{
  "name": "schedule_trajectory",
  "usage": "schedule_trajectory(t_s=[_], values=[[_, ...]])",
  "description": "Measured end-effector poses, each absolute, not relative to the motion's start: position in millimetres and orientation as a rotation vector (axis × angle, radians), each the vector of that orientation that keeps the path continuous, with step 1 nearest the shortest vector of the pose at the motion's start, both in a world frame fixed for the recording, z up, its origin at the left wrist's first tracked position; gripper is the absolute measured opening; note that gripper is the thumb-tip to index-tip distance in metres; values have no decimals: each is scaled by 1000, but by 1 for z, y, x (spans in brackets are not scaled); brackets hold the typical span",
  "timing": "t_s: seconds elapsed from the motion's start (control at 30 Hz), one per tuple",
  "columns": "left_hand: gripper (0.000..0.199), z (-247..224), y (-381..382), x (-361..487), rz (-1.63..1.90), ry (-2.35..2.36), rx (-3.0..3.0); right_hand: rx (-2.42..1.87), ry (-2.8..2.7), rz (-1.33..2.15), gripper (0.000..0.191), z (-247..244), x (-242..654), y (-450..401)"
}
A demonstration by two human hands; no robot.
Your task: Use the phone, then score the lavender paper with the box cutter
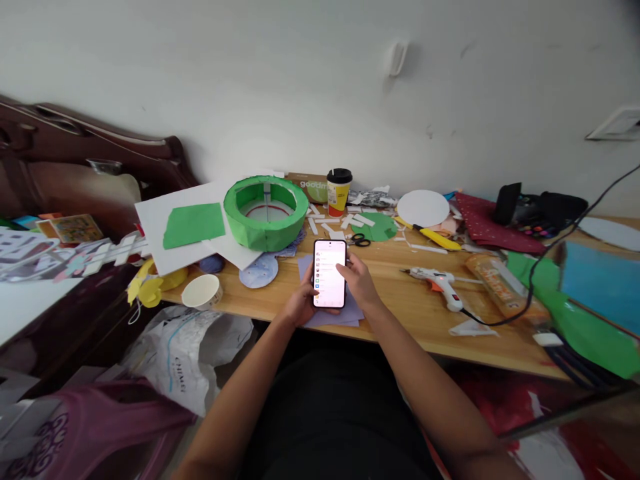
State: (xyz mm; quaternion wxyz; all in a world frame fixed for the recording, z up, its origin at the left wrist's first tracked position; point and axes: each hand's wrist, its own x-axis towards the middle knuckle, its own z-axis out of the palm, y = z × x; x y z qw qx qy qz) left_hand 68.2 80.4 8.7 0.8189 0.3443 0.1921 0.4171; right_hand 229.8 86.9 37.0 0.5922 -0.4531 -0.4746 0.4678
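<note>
You hold a smartphone upright over the near edge of a cluttered wooden desk, its lit screen showing what appears to be a list, too small to read. Your left hand wraps around the phone's lower left side, fingers closed on its edge; your right hand grips the right side, thumb resting on the screen. Lilac paper sheets lie just beneath the phone. Behind it stand a green paper ring and a lidded coffee cup. Black scissors lie near, and a white glue gun rests to the right, cord trailing.
</note>
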Motion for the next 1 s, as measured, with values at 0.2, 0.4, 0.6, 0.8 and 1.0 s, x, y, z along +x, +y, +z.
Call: schedule_trajectory(t_s=[0.2,0.4,0.6,0.8,1.0], values=[[99,9,80,69,890,444,738,-1027,-1096,1110,36,37,230,86],[100,12,78,70,893,465,727,-1050,-1116,1093,35,37,230,84],[101,11,78,69,880,428,731,-1123,-1053,1030,38,34,231,90],[94,15,78,69,873,399,672,-1121,-1072,982,42,17,232,83],[81,17,80,69,864,389,588,-1144,-1081,981,36,2,232,73]])
